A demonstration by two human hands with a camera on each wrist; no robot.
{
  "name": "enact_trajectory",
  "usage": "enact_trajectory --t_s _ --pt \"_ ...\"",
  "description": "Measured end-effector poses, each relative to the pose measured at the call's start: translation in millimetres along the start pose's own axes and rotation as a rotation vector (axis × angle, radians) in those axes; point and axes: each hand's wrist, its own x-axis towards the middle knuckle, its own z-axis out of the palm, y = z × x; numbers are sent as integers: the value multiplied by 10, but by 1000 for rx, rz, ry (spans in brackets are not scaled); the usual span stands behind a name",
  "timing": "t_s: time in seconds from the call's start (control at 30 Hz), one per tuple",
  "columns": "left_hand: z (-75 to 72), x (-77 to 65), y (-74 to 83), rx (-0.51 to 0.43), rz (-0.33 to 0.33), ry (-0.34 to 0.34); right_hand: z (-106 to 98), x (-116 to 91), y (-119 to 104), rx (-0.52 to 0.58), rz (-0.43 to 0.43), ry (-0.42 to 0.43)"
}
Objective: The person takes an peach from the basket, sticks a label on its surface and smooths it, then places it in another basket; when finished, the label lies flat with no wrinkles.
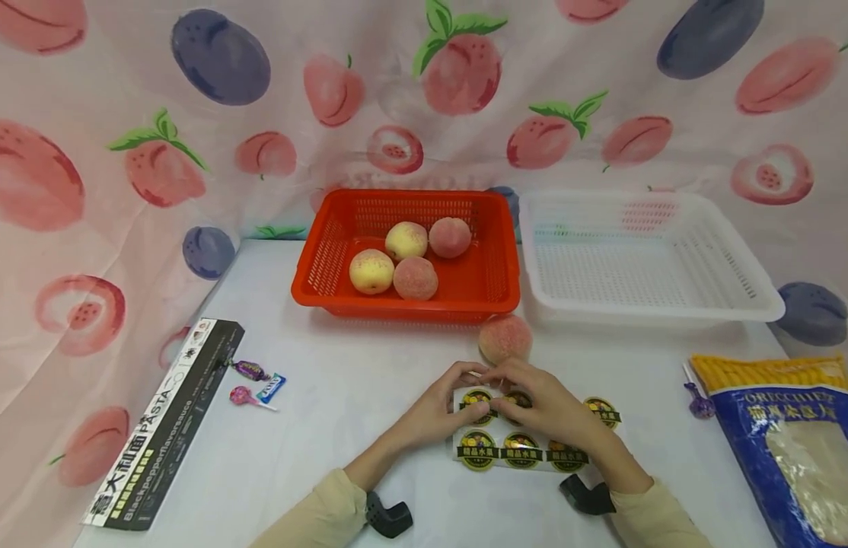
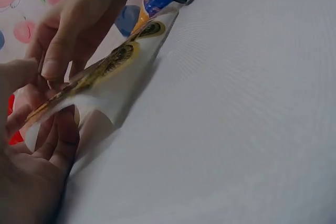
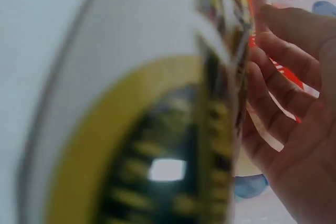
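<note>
My left hand (image 1: pixel 434 411) holds the left end of a sheet of round fruit stickers (image 1: pixel 521 450), with fingers beneath it and thumb above in the left wrist view. Black, gold and green labels cover the sheet, which tilts up off the table. From the right, my right hand (image 1: pixel 550 403) pinches at the sheet's upper edge, fingertips close to the left hand's. A loose-edged label (image 1: pixel 602 412) shows past the right wrist. Just beyond the fingers sits a peach (image 1: pixel 505 339), in front of the red basket (image 1: pixel 307 285).
Several peaches lie in the red basket. Right of it stands a white basket (image 1: pixel 657 312). A pasta box (image 1: pixel 164 426), wrapped candies (image 1: pixel 250 371) and a pink lollipop (image 1: pixel 241 395) lie left. A purple lollipop (image 1: pixel 700 405) and an orecchiette bag (image 1: pixel 787 449) lie right.
</note>
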Motion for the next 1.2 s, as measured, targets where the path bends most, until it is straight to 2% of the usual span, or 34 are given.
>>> enact_trajectory --t_s 0.1,0.17,0.27,0.4,0.57,0.67,0.77,0.87,0.93,1.07,1.2 --pt "-4 -15 64 -113 45 -26 30 -37 -2 -19 28 11" --pt "-33 -28 148 -182 43 -45 39 -42 0 -30 29 22" --pt "-93 -44 284 -237 3 -63 40 -29 17 -10 34 20" --pt "-114 -48 282 -220 -21 -50 52 -11 39 13 30 20" --pt "-58 -32 90 -137 -3 29 61 -6 -6 81 17 34" --pt "-22 -18 -6 -54 47 92 53 -14 -22 141 35 45" --pt "-27 -6 -25 16 142 182 36 -28 -20 149 81 66" --pt "-67 -11 31 19 216 282 31 -34 -8 115 107 87" --pt "-90 -21 76 -19 231 315 32 -32 1 110 121 109" --pt "-91 -12 152 -57 229 284 28 -32 29 98 159 169" --pt "-61 42 175 -88 189 256 -11 -31 35 112 199 204"
